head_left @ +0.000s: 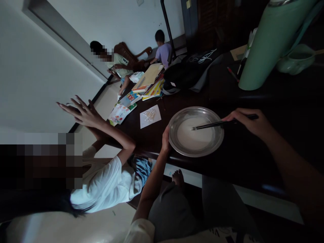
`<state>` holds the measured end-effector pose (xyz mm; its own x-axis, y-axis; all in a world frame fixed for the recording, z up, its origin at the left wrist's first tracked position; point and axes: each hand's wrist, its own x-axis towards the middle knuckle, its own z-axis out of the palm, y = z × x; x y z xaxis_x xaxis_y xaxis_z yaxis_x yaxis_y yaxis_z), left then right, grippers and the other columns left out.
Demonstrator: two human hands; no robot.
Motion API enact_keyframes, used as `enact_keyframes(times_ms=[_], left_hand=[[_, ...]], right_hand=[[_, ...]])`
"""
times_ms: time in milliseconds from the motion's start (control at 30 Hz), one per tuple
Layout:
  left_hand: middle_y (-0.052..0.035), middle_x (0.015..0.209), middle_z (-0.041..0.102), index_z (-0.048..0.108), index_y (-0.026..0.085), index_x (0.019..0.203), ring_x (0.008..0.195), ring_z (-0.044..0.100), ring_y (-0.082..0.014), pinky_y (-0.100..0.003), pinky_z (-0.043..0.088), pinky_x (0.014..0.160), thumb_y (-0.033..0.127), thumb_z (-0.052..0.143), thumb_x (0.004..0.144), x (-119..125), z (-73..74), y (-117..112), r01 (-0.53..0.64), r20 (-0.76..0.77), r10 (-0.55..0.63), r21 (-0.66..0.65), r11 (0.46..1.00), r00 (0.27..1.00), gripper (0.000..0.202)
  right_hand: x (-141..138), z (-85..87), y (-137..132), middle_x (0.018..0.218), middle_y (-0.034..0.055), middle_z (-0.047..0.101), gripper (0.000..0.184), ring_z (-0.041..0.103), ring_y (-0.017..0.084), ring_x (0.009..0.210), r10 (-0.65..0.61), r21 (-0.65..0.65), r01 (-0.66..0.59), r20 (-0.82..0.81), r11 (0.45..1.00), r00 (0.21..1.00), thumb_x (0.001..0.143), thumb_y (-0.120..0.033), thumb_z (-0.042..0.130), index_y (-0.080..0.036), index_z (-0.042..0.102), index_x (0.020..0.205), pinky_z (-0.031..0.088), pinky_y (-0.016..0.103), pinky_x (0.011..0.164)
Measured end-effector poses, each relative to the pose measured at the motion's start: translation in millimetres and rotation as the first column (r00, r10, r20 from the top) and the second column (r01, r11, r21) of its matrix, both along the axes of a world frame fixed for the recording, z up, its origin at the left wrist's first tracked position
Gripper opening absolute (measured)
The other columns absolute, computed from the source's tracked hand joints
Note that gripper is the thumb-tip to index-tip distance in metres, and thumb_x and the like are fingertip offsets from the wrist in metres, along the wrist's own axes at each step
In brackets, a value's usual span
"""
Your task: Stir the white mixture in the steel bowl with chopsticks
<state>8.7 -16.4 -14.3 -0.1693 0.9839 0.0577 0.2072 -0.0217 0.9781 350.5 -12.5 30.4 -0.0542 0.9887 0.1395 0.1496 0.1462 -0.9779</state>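
Note:
A round metal plate [177, 121] with white liquid in it sits on the dark table [253, 162]. My left hand [165, 140] grips the plate's near left rim, fingers closed on it. My right hand [249, 121] is closed on a pair of dark chopsticks [215, 125], whose tips rest in the white liquid near the plate's middle.
A person in a white shirt [111, 184] sits at my left with raised hands [82, 111]. Books [149, 82], a white paper [150, 116], a dark bag [187, 72], a tall green flask [268, 44] and a green bowl [296, 60] are on the table. Two more people sit at the far end.

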Motion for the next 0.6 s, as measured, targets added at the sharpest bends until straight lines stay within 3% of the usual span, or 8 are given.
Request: enact_keyframes(times_ms=[100, 267, 333, 467, 600], left_hand=[[-0.0066, 0.132, 0.074, 0.078, 0.023, 0.118, 0.135, 0.061, -0.0276, -0.038, 0.042, 0.121, 0.038, 0.049, 0.101, -1.1, -1.8, 0.3, 0.036, 0.016, -0.037, 0.071, 0.997, 0.999, 0.037], [-0.0071, 0.130, 0.075, 0.078, 0.022, 0.117, 0.136, 0.059, -0.0300, -0.040, 0.042, 0.121, 0.040, 0.050, 0.100, -1.3, -1.3, 0.3, 0.046, 0.042, -0.050, 0.075, 0.996, 0.998, 0.037], [-0.0069, 0.130, 0.075, 0.079, 0.022, 0.115, 0.136, 0.059, -0.0306, -0.040, 0.043, 0.120, 0.040, 0.050, 0.100, -0.4, -0.2, 0.0, 0.050, 0.042, -0.053, 0.071, 0.996, 0.998, 0.037], [-0.0036, 0.129, 0.076, 0.079, 0.026, 0.114, 0.134, 0.061, -0.0294, -0.039, 0.043, 0.121, 0.040, 0.053, 0.099, -0.1, -0.1, -0.8, 0.051, 0.037, -0.054, 0.079, 0.996, 0.998, 0.034], [-0.0040, 0.130, 0.075, 0.078, 0.024, 0.117, 0.134, 0.061, -0.0287, -0.038, 0.042, 0.121, 0.042, 0.052, 0.100, -2.6, -1.7, -0.4, 0.047, 0.030, -0.049, 0.070, 0.996, 0.998, 0.036]], right_hand=[[2.4, 0.2, 0.4, 0.070, 0.0039, 0.079, 0.047, 0.075, 0.025, 0.073, -0.073, 0.014, 0.073, -0.041, 0.997, 0.996, 0.088, -0.062, 0.065, -0.027, 0.072, 0.057, 0.057, 0.043, 0.082], [-5.7, -0.8, -2.1, 0.088, 0.0042, 0.083, 0.041, 0.077, 0.026, 0.090, 0.108, -0.040, -0.108, 0.017, 0.993, 0.994, 0.086, -0.062, 0.065, -0.026, 0.078, 0.069, 0.058, 0.039, 0.081], [-4.0, 0.0, -0.8, 0.091, 0.0040, 0.084, 0.041, 0.076, 0.026, 0.093, 0.067, -0.021, -0.066, 0.025, 0.998, 0.997, 0.085, -0.063, 0.066, -0.027, 0.078, 0.071, 0.057, 0.040, 0.087], [3.6, 0.7, 2.1, 0.073, 0.0052, 0.080, 0.049, 0.076, 0.024, 0.077, -0.086, -0.005, 0.086, -0.016, 0.996, 0.996, 0.084, -0.066, 0.066, -0.025, 0.073, 0.060, 0.056, 0.040, 0.083], [-1.9, -1.0, -1.0, 0.084, 0.0059, 0.082, 0.047, 0.077, 0.026, 0.085, 0.077, -0.074, -0.075, 0.017, 0.994, 0.997, 0.085, -0.066, 0.065, -0.025, 0.076, 0.065, 0.057, 0.037, 0.076]])
